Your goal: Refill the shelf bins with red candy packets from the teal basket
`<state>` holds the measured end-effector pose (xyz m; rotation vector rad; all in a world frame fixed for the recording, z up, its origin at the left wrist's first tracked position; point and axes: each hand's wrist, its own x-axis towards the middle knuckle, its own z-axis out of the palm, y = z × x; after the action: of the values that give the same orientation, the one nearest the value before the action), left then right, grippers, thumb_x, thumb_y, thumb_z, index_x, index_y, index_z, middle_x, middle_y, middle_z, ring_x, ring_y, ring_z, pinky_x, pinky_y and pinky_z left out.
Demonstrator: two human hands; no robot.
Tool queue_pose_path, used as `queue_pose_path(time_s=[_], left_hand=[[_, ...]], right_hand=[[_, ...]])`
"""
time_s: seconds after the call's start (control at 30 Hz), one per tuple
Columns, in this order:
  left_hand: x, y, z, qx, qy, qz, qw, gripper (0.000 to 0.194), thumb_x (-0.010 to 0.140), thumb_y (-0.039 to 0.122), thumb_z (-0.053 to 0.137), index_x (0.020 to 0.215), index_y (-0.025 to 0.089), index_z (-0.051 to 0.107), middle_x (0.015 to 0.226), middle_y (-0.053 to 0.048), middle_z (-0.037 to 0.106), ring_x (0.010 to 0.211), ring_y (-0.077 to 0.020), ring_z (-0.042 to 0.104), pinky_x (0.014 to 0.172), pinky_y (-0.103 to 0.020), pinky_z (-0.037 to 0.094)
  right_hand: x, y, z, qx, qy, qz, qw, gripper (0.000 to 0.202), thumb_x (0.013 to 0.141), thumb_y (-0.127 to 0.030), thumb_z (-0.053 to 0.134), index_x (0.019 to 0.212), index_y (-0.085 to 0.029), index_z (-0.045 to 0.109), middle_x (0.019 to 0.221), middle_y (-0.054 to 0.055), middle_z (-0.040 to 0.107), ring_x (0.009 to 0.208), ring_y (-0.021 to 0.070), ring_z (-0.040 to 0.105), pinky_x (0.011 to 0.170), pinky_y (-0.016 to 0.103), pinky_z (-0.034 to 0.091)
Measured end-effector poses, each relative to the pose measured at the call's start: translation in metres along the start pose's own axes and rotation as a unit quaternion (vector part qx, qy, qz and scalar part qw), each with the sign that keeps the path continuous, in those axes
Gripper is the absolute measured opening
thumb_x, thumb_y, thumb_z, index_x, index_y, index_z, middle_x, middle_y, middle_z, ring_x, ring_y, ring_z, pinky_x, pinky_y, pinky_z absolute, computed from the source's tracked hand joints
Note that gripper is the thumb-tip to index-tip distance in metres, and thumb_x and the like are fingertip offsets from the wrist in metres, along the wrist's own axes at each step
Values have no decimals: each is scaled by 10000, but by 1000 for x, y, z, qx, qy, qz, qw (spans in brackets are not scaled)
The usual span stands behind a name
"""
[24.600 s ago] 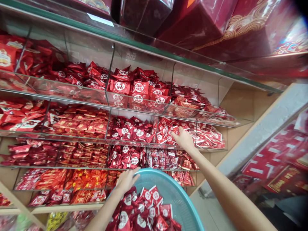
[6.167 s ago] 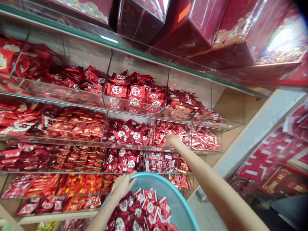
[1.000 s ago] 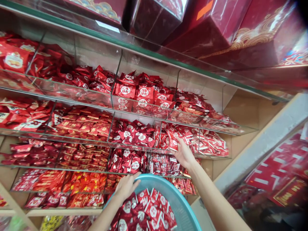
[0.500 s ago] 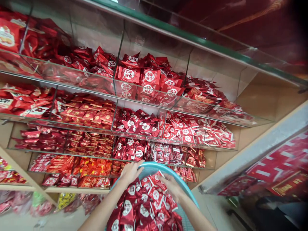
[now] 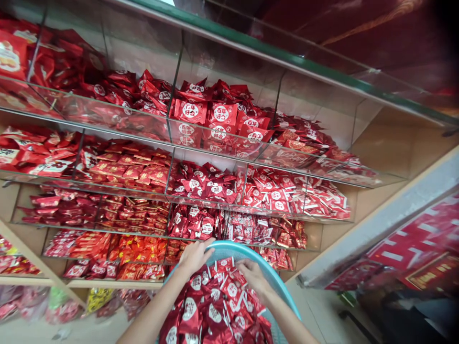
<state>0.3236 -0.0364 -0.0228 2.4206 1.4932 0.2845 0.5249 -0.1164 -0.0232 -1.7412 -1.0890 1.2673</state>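
A turquoise plastic basket [image 5: 274, 267] in front of me is heaped with small red candy packets [image 5: 215, 313], dark red ones on the left and brighter red and white ones on the right. My left hand [image 5: 193, 259] is closed over the basket's far left rim, its fingertips partly hidden. Inside the basket's right side, my right hand [image 5: 253, 277] rests on the brighter packets with its fingers bent together. One red and white packet [image 5: 224, 263] lies flat just left of those fingertips; whether the fingers pinch anything is hidden.
Tiered shelves with glass dividers [image 5: 172, 76] rise beyond the basket, full of red packets [image 5: 220, 114]. A wooden side panel [image 5: 387, 138] closes them on the right. Bagged goods [image 5: 98, 298] sit low on the left. Red printed items [image 5: 405, 243] stand at right.
My right hand has shifted slightly and its fingers have curled more. The packet at its fingertips, tilted up before, now lies flatter on the pile. My left hand has stayed in place.
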Motion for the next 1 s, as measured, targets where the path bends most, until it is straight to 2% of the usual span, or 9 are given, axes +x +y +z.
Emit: queue_pose_path(time_s=[0.07,0.13,0.2,0.3,0.43,0.6,0.77,0.87,1.0], left_hand=[[0,0,0,1,1,-1,1000,472,841,530,234,1242,343,399,927,-56,651,854,-229,604,723,-325,445],[0,1,0,3,1,-3,1000,469,842,528,234,1241,347,399,926,-54,651,852,-230,604,720,-326,446],[-1,2,-1,5,0,-3,1000,465,842,525,238,1243,349,396,932,-55,650,857,-232,603,720,-328,446],[-1,3,-3,3,0,0,1000,457,844,517,246,1244,351,393,938,-52,651,862,-231,603,724,-328,446],[-2,4,-4,-2,-4,-6,1000,464,845,514,253,1251,339,392,966,-57,647,870,-220,602,737,-312,440],[-2,3,-3,1,5,-3,1000,459,844,516,249,1241,343,401,951,-53,652,863,-236,605,726,-333,447],[-2,3,-1,4,1,-9,1000,471,842,523,238,1250,345,391,950,-59,649,872,-239,602,733,-341,446],[-2,3,-1,-1,0,-12,1000,477,840,526,243,1254,340,390,957,-62,647,878,-232,600,741,-329,442],[-2,2,2,-10,10,-11,1000,471,839,528,244,1244,346,399,945,-55,650,879,-221,600,758,-320,433]], right_hand=[[-5,-7,-9,-7,-1,-39,999,280,736,-395,470,908,-188,546,928,56,611,807,189,600,693,319,480],[-9,-12,-15,-8,-3,-74,997,393,729,-357,495,1086,-192,489,1090,74,572,1034,193,517,863,328,412],[-13,-13,-16,-25,-5,-108,994,529,726,-341,511,1221,-208,380,1169,79,530,1112,188,463,918,341,369],[-21,-11,-11,-143,-7,-186,972,460,776,-335,458,1222,-241,392,1143,68,543,1095,201,474,931,358,355],[-36,-10,3,-313,-24,-291,904,331,825,-217,363,1125,-274,491,1101,50,527,1025,184,496,901,310,378],[-38,-3,19,-465,31,-296,834,346,788,-132,392,1073,-281,519,978,52,523,925,210,506,775,318,436],[-27,19,29,-523,37,-291,800,360,719,-117,519,1058,-239,516,1027,61,525,946,230,518,796,345,447],[-26,26,30,-540,26,-298,787,339,737,-172,544,1071,-218,510,1056,72,531,965,235,529,819,353,451],[-30,2,20,-523,36,-330,785,248,799,-265,486,1042,-226,513,1022,63,549,904,212,565,733,314,485]])
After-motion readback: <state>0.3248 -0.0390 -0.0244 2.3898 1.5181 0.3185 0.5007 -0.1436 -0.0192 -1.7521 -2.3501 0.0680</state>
